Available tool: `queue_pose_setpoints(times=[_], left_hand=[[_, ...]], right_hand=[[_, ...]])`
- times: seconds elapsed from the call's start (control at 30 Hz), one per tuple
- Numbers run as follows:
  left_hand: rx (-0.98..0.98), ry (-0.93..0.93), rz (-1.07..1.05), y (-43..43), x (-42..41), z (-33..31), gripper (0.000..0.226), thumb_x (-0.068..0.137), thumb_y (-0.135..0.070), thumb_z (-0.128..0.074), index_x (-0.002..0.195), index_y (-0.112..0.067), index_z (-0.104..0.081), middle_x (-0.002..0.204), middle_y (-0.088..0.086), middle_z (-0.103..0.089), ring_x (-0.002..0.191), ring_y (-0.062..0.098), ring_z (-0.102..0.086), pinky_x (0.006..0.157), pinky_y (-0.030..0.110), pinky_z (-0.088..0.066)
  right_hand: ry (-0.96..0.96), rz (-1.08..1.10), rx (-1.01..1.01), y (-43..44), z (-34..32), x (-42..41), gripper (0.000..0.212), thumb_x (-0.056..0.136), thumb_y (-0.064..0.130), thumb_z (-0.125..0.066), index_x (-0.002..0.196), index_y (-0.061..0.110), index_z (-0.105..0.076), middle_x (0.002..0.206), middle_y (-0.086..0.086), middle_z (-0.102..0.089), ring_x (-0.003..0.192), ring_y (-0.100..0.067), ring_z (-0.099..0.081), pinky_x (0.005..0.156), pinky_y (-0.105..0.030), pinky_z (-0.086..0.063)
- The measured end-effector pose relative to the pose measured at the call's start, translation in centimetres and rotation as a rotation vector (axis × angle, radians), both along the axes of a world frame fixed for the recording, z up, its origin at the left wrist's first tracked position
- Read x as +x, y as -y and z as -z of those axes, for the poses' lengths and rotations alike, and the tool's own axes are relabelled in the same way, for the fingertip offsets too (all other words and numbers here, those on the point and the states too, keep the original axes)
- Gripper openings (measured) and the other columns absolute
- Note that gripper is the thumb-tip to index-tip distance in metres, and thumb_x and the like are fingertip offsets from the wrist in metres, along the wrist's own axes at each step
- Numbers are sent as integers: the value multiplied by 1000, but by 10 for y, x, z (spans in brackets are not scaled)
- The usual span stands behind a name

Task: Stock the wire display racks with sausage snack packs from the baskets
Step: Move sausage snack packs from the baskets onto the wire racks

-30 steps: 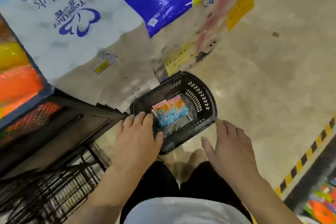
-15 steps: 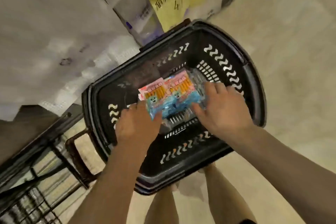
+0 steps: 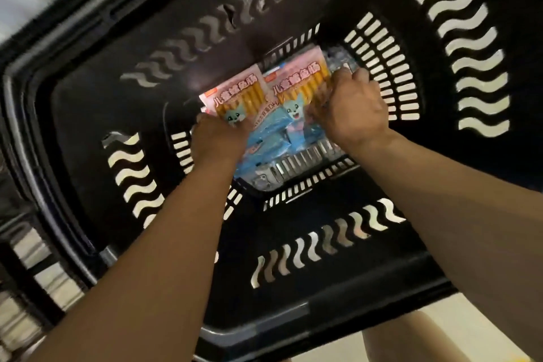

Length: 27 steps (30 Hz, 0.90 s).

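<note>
Pale beige floor (image 3: pixel 476 323) lies under dim indoor light.

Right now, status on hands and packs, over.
Left hand grips sausage packs, left edge. Right hand grips right edge. Packs down in black basket. Nothing over them.

1 black plastic basket (image 3: pixel 88 114) fills the view. 2 hands reach into it: 1 left hand (image 3: pixel 219 138) and 1 right hand (image 3: pixel 352 109). 2 sausage snack packs (image 3: pixel 235 94) show their pink fronts side by side (more blue-edged packs lie beneath, too overlapped to count). Each front carries 1 blue cartoon animal.
</note>
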State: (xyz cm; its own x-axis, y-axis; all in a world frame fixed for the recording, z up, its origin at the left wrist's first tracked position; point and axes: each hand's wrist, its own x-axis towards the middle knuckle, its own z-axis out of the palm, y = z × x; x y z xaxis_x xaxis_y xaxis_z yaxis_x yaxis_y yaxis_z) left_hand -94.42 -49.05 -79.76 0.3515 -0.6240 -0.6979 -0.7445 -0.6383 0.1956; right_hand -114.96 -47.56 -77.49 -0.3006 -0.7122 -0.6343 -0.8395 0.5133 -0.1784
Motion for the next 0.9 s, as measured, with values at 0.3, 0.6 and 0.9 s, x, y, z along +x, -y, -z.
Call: queue_pose_setpoints(times=[0.3,0.6,0.9], left_hand=[[29,-257,-309,-3,-9,-15,27,84,-30,-84,105,-18,-72,100,-1,-75,78,16,-76,59,35,-64],[-23,-413,-433,-22,3,-56,22,90,-24,-78,110,-22,-69,103,-7,-75,80,5,-74,57,18,-58],[-130,-594,-448,-54,15,-238,21,86,-13,-81,104,-22,-73,98,-9,-80,92,10,-75,88,32,-58]], right_hand=[[126,262,7,-2,19,1,58,82,48,-83,123,18,-55,111,-5,-66,105,-27,-64,96,-50,-55],[469,539,-37,-14,-21,-7,26,90,27,-79,112,25,-65,98,9,-66,94,-12,-68,84,-37,-62],[648,739,-246,-70,-214,-31,14,86,16,-84,95,19,-73,90,3,-79,83,-12,-76,81,-39,-61]])
